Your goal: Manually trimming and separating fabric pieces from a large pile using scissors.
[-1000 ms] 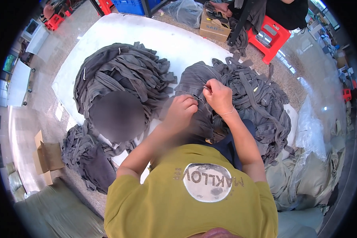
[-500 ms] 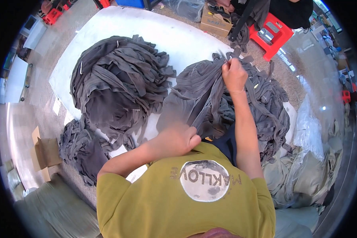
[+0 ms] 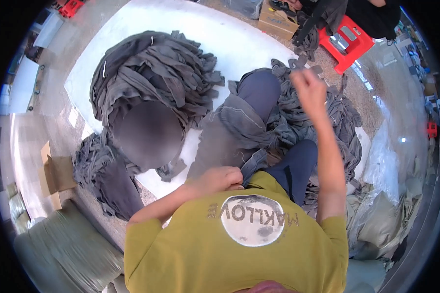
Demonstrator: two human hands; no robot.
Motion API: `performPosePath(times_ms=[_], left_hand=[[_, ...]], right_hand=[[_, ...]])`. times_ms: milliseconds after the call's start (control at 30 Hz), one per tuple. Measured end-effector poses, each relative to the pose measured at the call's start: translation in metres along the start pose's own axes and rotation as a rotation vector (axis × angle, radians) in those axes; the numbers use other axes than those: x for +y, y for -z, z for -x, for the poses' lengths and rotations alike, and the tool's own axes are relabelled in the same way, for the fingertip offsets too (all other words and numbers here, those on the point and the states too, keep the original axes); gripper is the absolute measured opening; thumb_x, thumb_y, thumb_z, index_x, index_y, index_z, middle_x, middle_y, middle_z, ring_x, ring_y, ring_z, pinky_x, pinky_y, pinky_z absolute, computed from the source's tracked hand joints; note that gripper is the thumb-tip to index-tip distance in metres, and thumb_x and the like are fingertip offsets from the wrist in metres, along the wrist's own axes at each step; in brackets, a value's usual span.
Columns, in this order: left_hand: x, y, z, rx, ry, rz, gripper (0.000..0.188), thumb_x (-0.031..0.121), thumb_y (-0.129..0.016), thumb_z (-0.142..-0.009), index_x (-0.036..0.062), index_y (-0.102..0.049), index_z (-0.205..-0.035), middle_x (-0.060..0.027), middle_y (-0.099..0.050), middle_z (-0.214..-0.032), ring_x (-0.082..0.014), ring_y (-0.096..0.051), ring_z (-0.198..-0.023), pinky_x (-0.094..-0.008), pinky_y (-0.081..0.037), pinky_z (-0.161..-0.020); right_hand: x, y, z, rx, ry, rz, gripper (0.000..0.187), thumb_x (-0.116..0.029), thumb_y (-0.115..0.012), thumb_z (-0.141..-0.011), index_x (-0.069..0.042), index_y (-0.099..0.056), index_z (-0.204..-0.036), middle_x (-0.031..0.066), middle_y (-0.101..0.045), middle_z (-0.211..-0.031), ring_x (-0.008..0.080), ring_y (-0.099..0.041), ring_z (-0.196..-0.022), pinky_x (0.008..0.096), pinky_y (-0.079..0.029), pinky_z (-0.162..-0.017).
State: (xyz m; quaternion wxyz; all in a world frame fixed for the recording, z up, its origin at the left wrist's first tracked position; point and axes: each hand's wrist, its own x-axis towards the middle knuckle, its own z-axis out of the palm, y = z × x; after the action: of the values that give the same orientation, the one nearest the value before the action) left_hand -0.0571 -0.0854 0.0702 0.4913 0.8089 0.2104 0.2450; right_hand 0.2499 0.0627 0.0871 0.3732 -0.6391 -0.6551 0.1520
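A grey garment (image 3: 239,119) stretches forward from the nearer left hand (image 3: 223,178), apparently clutching it; right hand (image 3: 310,94) blurred, grip unclear.

Right hand (image 3: 310,93) motion-blurred; whether its fingertips hold cloth cannot be told. Left hand (image 3: 222,178) curled on grey garment (image 3: 240,119), fingertips hidden. Round blur masks part of left cloth pile (image 3: 154,73). Plastic bag (image 3: 245,7), co-worker in black (image 3: 379,20): both cut by top edge

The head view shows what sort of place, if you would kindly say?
Probably a garment workshop: heaped dark grey cloth pieces on a white sheet, with an open cardboard box nearby.
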Motion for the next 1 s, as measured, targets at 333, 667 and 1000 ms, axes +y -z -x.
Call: performPosePath(times_ms=[333,667,1000], left_hand=[[0.003,0.007,-0.014,-0.098,0.079,0.199,0.015,0.008,-0.066,-0.09,0.001,-0.056,-0.081,-0.0098,-0.054,-0.074,-0.0263,-0.06,-0.069,-0.0339,-0.046,-0.061],[-0.218,0.063,0.012,0.53,0.757,0.447,0.044,0.052,-0.059,-0.094,0.0089,-0.06,-0.1,-0.0023,-0.064,-0.095,-0.0127,-0.059,-0.089,-0.0292,-0.045,-0.078],[-0.282,0.035,-0.007,0.408,0.734,1.419,0.021,0.019,-0.055,-0.098,0.0045,-0.064,-0.11,-0.0082,-0.071,-0.108,-0.0186,-0.069,-0.096,-0.0343,-0.056,-0.089]], right_hand=[[-0.023,-0.058,0.081,-0.202,0.101,-0.161,0.014,-0.017,-0.073,-0.081,-0.004,-0.067,-0.085,0.0116,-0.066,-0.076,0.0284,-0.064,-0.064,0.0363,-0.049,-0.058],[-0.03,-0.07,0.08,-0.153,0.276,0.19,0.008,-0.016,-0.07,-0.078,-0.007,-0.068,-0.079,0.0088,-0.066,-0.075,0.0282,-0.066,-0.067,0.0385,-0.052,-0.06],[0.035,0.032,0.096,0.096,-0.623,-1.255,0.012,-0.006,-0.064,-0.089,-0.009,-0.055,-0.082,-0.0053,-0.042,-0.063,0.0025,-0.031,-0.043,0.0192,-0.021,-0.036]])
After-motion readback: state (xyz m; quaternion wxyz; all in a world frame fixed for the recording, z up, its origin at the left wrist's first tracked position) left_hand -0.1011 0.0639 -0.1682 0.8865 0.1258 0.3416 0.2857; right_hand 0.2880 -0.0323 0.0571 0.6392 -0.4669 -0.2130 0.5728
